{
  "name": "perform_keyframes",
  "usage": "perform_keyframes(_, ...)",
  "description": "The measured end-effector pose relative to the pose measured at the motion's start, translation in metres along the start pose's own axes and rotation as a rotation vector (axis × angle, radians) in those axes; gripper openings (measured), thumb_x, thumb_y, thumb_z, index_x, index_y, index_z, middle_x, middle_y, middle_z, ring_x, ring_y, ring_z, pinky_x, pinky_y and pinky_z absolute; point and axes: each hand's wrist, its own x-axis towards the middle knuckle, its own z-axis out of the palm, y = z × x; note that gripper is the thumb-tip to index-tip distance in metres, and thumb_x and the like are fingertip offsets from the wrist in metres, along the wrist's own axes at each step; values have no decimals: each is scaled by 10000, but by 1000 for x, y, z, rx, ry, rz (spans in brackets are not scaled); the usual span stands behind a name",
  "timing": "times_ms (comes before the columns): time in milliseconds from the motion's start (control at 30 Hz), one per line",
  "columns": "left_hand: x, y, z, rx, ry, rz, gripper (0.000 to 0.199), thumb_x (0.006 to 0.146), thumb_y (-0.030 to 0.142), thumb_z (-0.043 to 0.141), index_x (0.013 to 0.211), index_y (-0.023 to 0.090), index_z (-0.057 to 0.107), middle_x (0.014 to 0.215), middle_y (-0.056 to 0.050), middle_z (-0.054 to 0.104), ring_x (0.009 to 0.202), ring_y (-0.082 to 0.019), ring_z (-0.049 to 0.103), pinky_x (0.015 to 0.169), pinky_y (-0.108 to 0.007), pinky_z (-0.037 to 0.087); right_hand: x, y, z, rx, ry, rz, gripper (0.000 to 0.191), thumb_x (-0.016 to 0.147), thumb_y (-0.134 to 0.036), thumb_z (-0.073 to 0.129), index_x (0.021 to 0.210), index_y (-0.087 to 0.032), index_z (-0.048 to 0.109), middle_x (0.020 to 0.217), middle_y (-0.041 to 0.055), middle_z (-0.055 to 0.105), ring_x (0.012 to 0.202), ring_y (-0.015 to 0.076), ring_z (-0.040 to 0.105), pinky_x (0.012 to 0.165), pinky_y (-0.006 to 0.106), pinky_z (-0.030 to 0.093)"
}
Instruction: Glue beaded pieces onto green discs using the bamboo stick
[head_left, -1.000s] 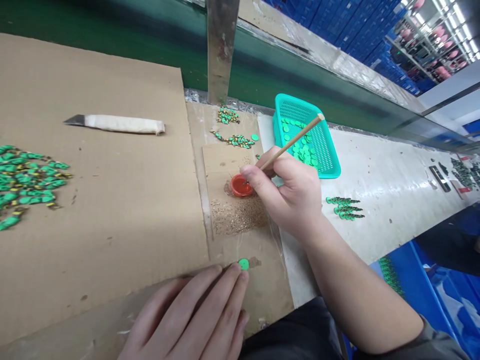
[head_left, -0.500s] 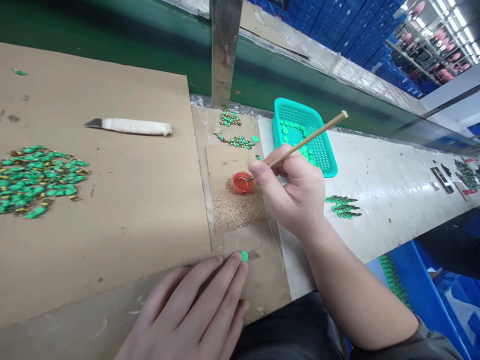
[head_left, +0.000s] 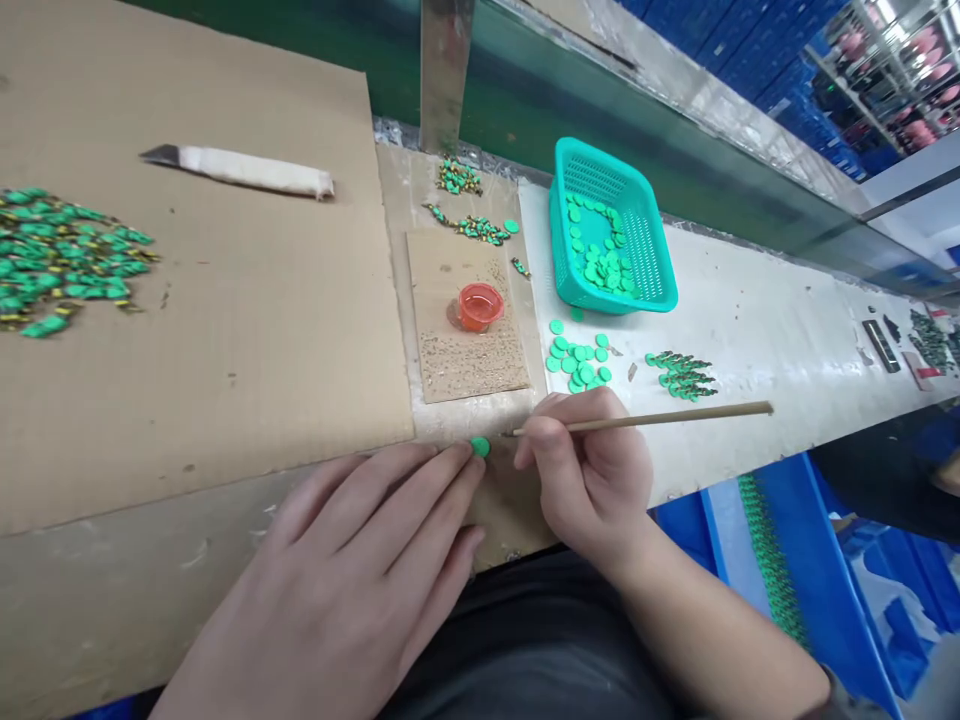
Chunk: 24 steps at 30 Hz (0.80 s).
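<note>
My right hand (head_left: 592,470) is closed around a thin wooden brush (head_left: 675,416), its tip low over the board just right of a small green disc (head_left: 481,447). My left hand (head_left: 367,550) lies flat, palm down, its fingertips touching the disc's left edge. Beyond them a red cup (head_left: 480,306) of clear liquid stands on a speckled cardboard piece (head_left: 472,375). Loose green discs (head_left: 581,365) lie above my right hand, below a teal basket (head_left: 660,285) that holds more discs.
A white-wrapped knife (head_left: 255,172) and a heap of green-and-gold pieces (head_left: 67,255) lie on cardboard at left. Small clusters (head_left: 480,230) sit behind the cup. Finished-looking green strands (head_left: 682,375) lie right. Blue bins (head_left: 832,560) stand lower right, near a person's dark clothing.
My right hand has brought the brush from the red cup down beside the green disc, and the brush now lies nearly level. The view has shifted, showing loose discs that my hand had hidden.
</note>
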Motion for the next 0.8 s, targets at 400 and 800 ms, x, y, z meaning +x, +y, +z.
perform_keyframes(400, -8, 2, 0, -40, -26, -62, 345, 1187, 368, 625, 1469, 221, 758, 1486, -50, 830, 1393, -317, 726, 1164, -556, 516, 8, -3, 2, -59, -122, -113, 202, 1207, -252, 662, 1012, -251, 610, 790, -37, 665, 667, 134, 676, 637, 289, 582)
perform_keyframes(800, -15, 1, 3, -44, -33, -78, 387, 1175, 405, 639, 1501, 230, 753, 1552, -57, 791, 1446, -328, 705, 1203, -561, 528, 8, -4, 3, -82, -128, -89, 212, 1201, -251, 667, 998, -260, 609, 788, -37, 680, 662, 140, 686, 632, 298, 598)
